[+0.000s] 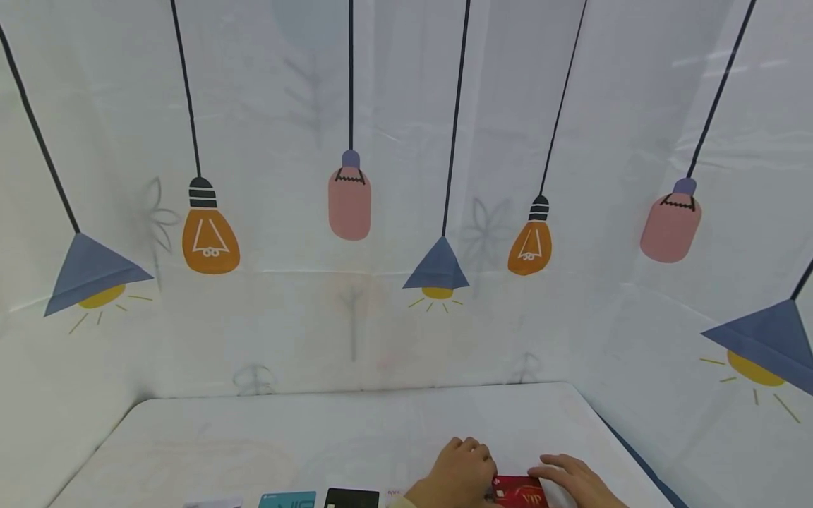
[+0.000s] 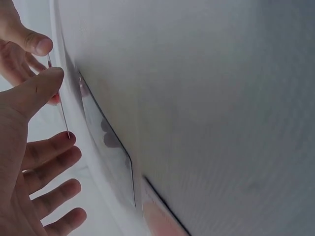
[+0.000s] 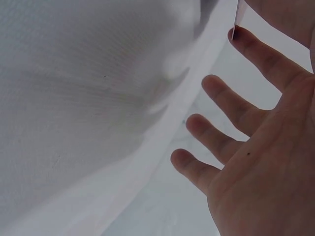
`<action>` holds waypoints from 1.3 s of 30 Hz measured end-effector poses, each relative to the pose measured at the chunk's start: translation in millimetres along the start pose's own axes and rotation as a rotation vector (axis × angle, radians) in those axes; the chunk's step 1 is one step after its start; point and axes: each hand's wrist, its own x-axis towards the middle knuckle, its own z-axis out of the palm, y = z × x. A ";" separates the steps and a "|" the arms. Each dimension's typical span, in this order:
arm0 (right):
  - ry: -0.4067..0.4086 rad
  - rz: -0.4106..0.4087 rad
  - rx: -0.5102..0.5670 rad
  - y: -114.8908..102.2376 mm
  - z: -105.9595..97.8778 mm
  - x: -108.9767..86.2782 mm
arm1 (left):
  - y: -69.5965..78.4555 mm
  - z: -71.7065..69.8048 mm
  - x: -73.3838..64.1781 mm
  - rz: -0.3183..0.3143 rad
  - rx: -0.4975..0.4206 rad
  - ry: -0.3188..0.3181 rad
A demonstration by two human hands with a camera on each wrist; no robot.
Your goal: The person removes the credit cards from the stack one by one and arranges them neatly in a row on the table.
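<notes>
A red card (image 1: 519,492) with gold "VIP" lettering is between my two hands over the white table. My left hand (image 1: 459,469) pinches its left side between thumb and index finger. In the left wrist view the card appears nearly edge-on, and the other fingers of the left hand (image 2: 29,162) are spread. On the opposite side, my right hand (image 1: 574,480) holds the card by thumb and index fingertip. The right wrist view shows just a sliver of the card (image 3: 238,19) at the index fingertip, with the right hand's (image 3: 266,118) remaining fingers spread.
Left of the hands, a teal card (image 1: 287,500), a black card (image 1: 351,498) and a pale card (image 1: 212,503) lie in a row along the white table (image 1: 356,430). Part of another light card (image 1: 394,496) shows beside the left wrist. A lamp-patterned curtain (image 1: 286,317) stands behind.
</notes>
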 end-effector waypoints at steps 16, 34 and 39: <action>-0.044 0.169 0.015 2.8 7.9 -7.7 | 13.4 8.4 0.9 -0.016 0.051 0.035; -0.014 0.174 -0.053 1.0 14.4 -7.0 | 14.1 11.2 -0.6 -0.019 0.044 0.022; 0.014 0.156 -0.055 -7.2 15.8 -3.9 | 11.7 5.2 -1.3 -0.035 0.035 0.032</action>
